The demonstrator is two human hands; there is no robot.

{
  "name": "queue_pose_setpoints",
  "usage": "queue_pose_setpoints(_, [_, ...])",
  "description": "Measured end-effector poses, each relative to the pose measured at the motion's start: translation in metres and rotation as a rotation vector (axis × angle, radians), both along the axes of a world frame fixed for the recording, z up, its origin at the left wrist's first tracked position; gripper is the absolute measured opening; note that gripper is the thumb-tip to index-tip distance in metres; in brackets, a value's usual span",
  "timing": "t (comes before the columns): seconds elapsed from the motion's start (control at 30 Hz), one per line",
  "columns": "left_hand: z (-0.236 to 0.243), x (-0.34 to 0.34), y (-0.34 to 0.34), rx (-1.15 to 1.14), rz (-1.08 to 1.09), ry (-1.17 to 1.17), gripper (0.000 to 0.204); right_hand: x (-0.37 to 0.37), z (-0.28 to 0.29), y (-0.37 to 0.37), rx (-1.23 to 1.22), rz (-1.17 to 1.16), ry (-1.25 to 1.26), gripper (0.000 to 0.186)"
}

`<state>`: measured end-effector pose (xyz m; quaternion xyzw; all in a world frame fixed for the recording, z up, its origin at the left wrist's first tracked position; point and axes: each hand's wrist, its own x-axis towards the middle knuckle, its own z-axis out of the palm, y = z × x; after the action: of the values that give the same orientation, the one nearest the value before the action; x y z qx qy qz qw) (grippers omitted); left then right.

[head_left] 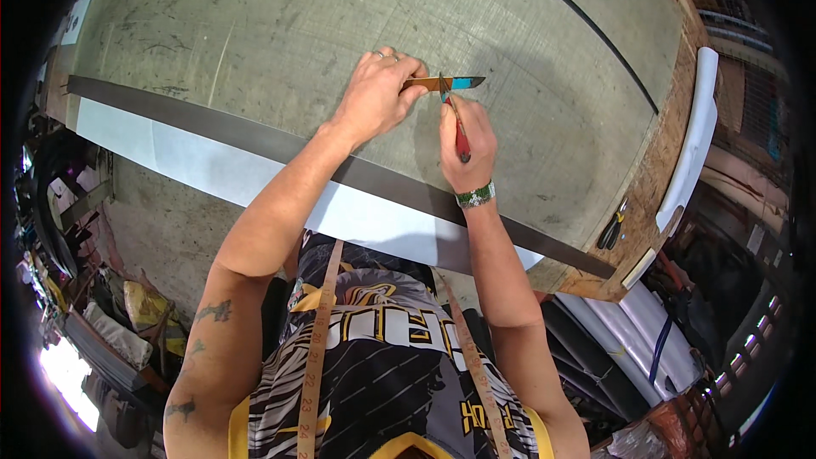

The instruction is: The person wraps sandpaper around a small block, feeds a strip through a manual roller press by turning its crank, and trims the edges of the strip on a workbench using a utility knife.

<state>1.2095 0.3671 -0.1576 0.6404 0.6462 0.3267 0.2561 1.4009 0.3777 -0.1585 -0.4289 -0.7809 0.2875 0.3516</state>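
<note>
My left hand is closed on one end of a flat orange-brown knife-like tool, which has a blue band and a dark pointed tip aimed right. My right hand grips a slim red-handled tool with a blue wrap near its narrow dark end. That dark end crosses the orange-brown tool near its middle, apparently touching it. Both hands are over the worn grey-green table top, on the far side of a long dark flat bar.
White sheet material runs under the bar along the near edge. Black-and-yellow pliers lie at the right on a wooden border, beside a white roll. A dark strip crosses the far right. Rolls lean below.
</note>
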Motion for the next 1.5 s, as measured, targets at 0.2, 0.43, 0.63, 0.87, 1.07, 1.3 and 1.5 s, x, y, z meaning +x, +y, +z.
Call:
queue_pose_setpoints(0.2, [0.001,0.000,0.001,-0.002,-0.020,-0.001,0.016,-0.002,0.006,0.004,-0.015,0.026,-0.078,0.020])
queue_pose_setpoints(0.43, [0.003,0.003,0.004,-0.033,-0.014,0.049,0.015,0.035,0.002,-0.018,-0.379,-0.215,0.124,0.020])
queue_pose_setpoints(0.63, [0.034,-0.002,-0.002,-0.263,0.017,-0.108,0.013,0.089,0.002,0.014,-0.952,-0.693,1.306,0.045])
queue_pose_setpoints(0.87, [0.102,0.013,-0.045,-0.218,0.044,-0.309,0.021,0.011,0.076,-0.013,-0.891,-0.237,0.620,0.032])
queue_pose_setpoints(1.07, [0.113,0.005,-0.065,0.086,0.035,-0.043,0.033,-0.041,0.126,-0.019,-0.773,-0.254,0.490,0.024])
queue_pose_setpoints(1.3, [0.128,-0.028,-0.073,0.113,0.039,-0.084,0.033,-0.075,0.152,-0.032,-0.751,-0.234,0.535,0.024])
queue_pose_setpoints(1.5, [0.141,-0.064,-0.076,0.012,0.023,-0.204,0.028,-0.115,0.165,-0.032,-0.668,-0.302,0.466,0.016])
